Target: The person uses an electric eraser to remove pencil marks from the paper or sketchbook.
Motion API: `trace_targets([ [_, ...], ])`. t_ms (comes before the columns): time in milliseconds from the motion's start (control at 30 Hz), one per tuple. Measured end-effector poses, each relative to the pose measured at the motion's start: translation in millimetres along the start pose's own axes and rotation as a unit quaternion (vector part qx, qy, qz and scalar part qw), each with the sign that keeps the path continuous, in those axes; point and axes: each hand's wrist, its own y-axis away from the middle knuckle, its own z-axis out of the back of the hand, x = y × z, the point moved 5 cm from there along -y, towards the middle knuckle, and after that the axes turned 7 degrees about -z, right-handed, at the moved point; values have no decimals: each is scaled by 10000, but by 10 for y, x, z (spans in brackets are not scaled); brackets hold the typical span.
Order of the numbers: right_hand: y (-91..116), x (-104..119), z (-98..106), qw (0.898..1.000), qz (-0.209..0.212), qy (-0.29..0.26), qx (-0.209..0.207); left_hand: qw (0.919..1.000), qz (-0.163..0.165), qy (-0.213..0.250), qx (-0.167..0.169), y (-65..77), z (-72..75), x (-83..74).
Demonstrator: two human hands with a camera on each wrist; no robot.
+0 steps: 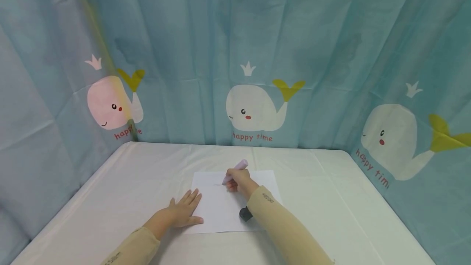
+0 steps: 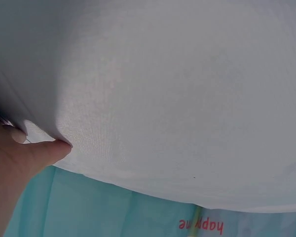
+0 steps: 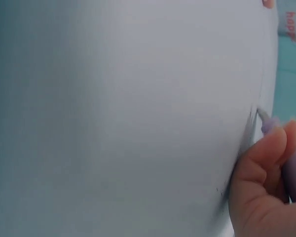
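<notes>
A white sheet of paper (image 1: 217, 212) lies on the white-covered table. My right hand (image 1: 238, 180) pinches a thick light purple marker (image 1: 241, 165), which leans with its top toward the upper right. The marker's grey tip (image 3: 261, 114) is right at the paper in the right wrist view. A short, faint line (image 1: 217, 185) runs left from the tip. My left hand (image 1: 184, 211) rests with fingers spread on the left part of the sheet, thumb toward its lower edge. The left wrist view shows mainly the thumb of the left hand (image 2: 19, 158).
White cloth covers the table (image 1: 324, 203). A light blue curtain (image 1: 198, 52) printed with whales hangs behind it and along both sides. Under my right forearm a small black object (image 1: 245, 214) shows over the paper, partly hidden by the beige sleeve (image 1: 283, 228).
</notes>
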Motion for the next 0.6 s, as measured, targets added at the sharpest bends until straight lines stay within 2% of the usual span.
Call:
trace_targets([
  [600,-15,15,18,9997,52,221,20,10000,-7,73,-8,-3,-3,3],
])
